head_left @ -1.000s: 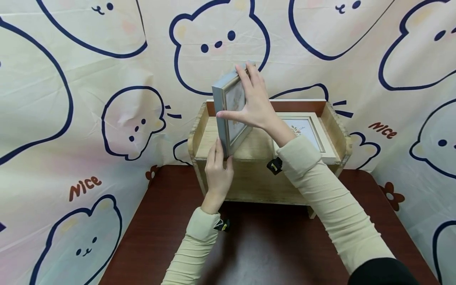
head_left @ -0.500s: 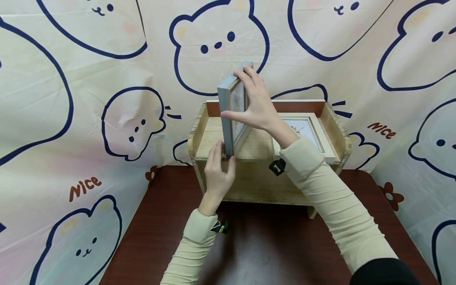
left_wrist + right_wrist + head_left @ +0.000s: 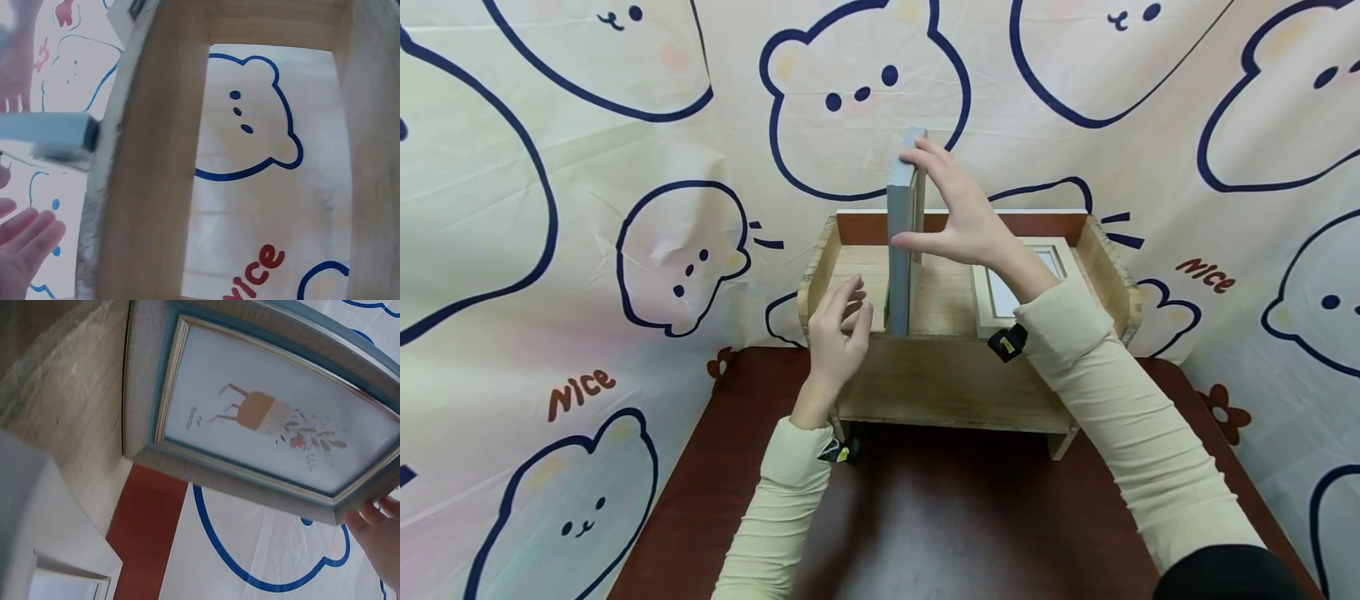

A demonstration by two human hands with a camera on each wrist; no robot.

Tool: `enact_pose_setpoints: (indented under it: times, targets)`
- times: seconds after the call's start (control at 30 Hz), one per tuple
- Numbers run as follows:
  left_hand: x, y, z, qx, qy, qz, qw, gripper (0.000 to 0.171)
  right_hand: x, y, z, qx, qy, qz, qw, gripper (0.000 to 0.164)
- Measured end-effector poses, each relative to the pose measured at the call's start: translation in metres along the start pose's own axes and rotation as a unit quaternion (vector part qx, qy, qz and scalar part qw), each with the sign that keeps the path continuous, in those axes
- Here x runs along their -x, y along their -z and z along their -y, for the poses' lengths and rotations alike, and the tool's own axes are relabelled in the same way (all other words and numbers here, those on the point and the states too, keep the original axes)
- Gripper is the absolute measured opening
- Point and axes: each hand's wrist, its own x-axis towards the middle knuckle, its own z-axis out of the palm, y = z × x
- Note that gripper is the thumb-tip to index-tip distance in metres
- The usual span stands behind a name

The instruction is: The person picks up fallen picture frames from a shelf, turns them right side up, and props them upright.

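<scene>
A blue-grey picture frame stands upright, edge-on to the head view, on top of the small wooden shelf. My right hand holds it, fingers at the top edge and thumb on the near side. In the right wrist view, the frame's face shows a vase with leaves, and fingertips of the right hand touch one corner. To the left of the frame and apart from it is my left hand, fingers loosely bent and holding nothing. The left wrist view shows the frame's pale blue edge beyond the shelf board.
A cream picture frame lies flat on the right half of the shelf top, partly hidden by the right forearm. Raised side panels border the shelf top. Below is a dark red-brown table, with a patterned cloth behind.
The upright picture frame has turned edge-on and moved slightly right with my right hand. My left hand has come off its lower edge and moved left.
</scene>
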Motion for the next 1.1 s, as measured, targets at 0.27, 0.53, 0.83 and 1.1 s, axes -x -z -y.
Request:
enact_pose_setpoints:
  times: [0.27, 0.53, 0.83, 1.1]
  targets:
    - [-0.016, -0.003, -0.004, 0.046, 0.069, 0.099, 0.9916, 0.035, -0.001, 0.008, -0.005, -0.036, 0.013, 0.03, 0.999, 0.078]
    - [-0.025, -0.006, -0.005, 0.02, 0.09, 0.135, 0.9866, 0.038, -0.003, 0.009, -0.007, -0.068, 0.021, 0.045, 0.996, 0.078]
    - [-0.035, 0.006, -0.002, 0.003, 0.077, 0.143, 0.9867, 0.033, -0.005, 0.005, -0.008, -0.08, 0.019, 0.042, 0.996, 0.076]
    - [-0.044, 0.027, 0.0, -0.046, 0.064, 0.165, 0.9832, 0.028, -0.01, 0.003, -0.006, -0.066, 0.025, 0.055, 0.996, 0.078]
